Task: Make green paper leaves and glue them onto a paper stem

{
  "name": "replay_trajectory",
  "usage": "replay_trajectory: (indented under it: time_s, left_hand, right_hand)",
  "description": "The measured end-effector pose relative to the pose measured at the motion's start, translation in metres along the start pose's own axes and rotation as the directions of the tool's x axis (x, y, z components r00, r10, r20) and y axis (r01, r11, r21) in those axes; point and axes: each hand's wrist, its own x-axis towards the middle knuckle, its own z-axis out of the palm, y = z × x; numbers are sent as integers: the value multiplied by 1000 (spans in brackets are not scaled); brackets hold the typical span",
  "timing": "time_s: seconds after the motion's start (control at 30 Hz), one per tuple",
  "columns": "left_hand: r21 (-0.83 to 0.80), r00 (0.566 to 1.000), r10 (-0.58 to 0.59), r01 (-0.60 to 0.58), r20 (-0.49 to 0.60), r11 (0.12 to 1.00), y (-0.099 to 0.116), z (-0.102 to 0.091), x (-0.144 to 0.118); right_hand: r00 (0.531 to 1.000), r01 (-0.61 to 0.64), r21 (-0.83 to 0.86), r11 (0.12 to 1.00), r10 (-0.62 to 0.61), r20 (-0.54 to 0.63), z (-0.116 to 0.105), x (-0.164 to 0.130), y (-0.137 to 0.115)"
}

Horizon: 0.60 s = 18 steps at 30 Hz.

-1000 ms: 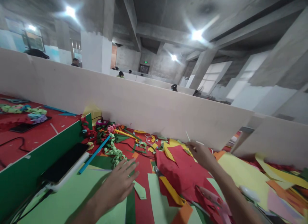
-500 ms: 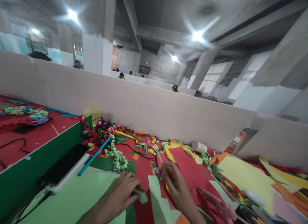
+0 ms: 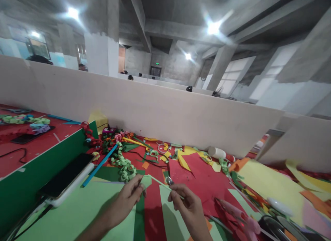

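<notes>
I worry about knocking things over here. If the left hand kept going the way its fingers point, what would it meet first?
The left hand points up and right. First in that line is the thin stick held by the right hand, then probably the red paper; depth is unclear.

Head-worn view, facing forward, perhaps tilted upward

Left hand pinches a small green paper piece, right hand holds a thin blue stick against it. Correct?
Not quite. In the head view the left hand does pinch the small green paper piece, but the thin stick in the right hand is pale, whitish, not blue.
</notes>
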Motion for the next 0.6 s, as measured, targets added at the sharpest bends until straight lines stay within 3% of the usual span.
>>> replay_trajectory:
  time_s: [0.17, 0.37, 0.6]
  left_hand:
    - [-19, 999, 10, -10, -43, 1000, -5, -1, 2]
    - [-5, 998, 67, -67, -10, 998, 9, -5, -3]
    - [136, 991, 130, -131, 19, 982, 16, -11, -8]
  right_hand:
    - [996, 70, -169, 983, -77, -35, -10, 2, -6]
    - [998, 59, -191, 980, -62, -10, -15, 2, -9]
    - [995, 89, -279, 956, -97, -15, -21, 1, -28]
